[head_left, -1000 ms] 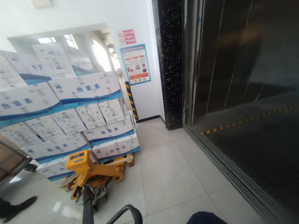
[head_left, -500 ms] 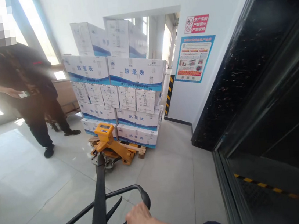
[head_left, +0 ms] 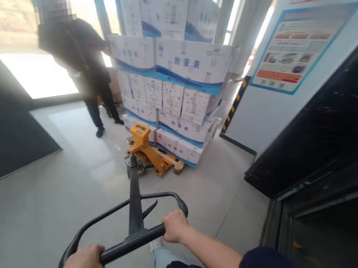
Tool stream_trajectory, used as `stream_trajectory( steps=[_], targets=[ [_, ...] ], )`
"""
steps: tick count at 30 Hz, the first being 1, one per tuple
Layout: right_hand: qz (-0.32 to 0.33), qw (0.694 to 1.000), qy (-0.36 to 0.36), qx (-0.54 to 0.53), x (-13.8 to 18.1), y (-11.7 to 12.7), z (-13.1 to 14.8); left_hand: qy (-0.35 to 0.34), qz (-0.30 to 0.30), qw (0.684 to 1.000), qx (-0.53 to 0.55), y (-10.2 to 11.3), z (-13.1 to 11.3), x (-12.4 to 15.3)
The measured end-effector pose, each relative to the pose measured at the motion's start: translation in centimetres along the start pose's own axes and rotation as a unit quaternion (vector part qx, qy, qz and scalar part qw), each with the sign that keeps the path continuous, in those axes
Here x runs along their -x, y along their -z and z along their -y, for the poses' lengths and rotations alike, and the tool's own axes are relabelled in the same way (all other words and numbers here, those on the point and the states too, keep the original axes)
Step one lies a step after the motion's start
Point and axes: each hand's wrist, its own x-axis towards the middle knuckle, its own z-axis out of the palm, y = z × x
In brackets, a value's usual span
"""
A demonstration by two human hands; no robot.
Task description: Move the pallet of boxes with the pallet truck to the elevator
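Both my hands grip the black crossbar of a pallet jack handle (head_left: 133, 244). At its left end, my left hand (head_left: 83, 266) is closed round the bar. Near the right end, my right hand (head_left: 175, 226) wraps the bar too. A small lever (head_left: 150, 209) sits inside the handle loop, apart from my fingers. The handle shaft runs forward to the orange pallet jack (head_left: 148, 149), which carries a display unit on top. Its forks are under a wooden pallet (head_left: 171, 161) stacked with white and blue cartons (head_left: 185, 64).
Beside the cartons on the left stands a person (head_left: 80, 63) in dark clothes. A doorway frame with a yellow-black striped edge (head_left: 235, 104) is behind the stack. On the right are a wall poster (head_left: 303, 47) and a black door surround (head_left: 315, 132). A dark panel (head_left: 1, 128) stands left.
My left hand has come into view on the bar. My view has turned left, so cartons and poster appear further right. The person now has an arm at the cartons.
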Motion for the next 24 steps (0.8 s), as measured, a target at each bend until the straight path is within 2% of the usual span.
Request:
stream_trajectory(
  steps=[4,7,12,18,21,24],
  targets=[
    [-0.007,1.0,0.008,0.024,-0.6,-0.6,-0.6,-0.001,0.0,1.0,-0.006,2.5,-2.6,1.1],
    [-0.014,0.999,0.018,0.049,-0.7,-1.0,-1.6,0.008,0.001,1.0,0.021,3.0,-4.1,1.2],
    [-0.016,0.997,0.033,0.067,0.3,-1.3,-5.0,0.042,0.008,0.996,0.075,1.8,-7.3,2.2],
    [0.016,0.994,0.076,0.083,5.4,-1.9,-8.9,0.068,0.021,0.996,0.06,0.2,-13.7,7.2],
    [0.024,0.995,0.072,0.065,6.9,-2.1,-9.9,0.054,0.028,0.997,0.043,-0.5,-14.8,8.2],
    [0.028,0.997,0.059,0.05,7.5,-2.3,-10.5,0.057,0.021,0.996,0.058,-2.0,-14.5,7.8]
  ],
)
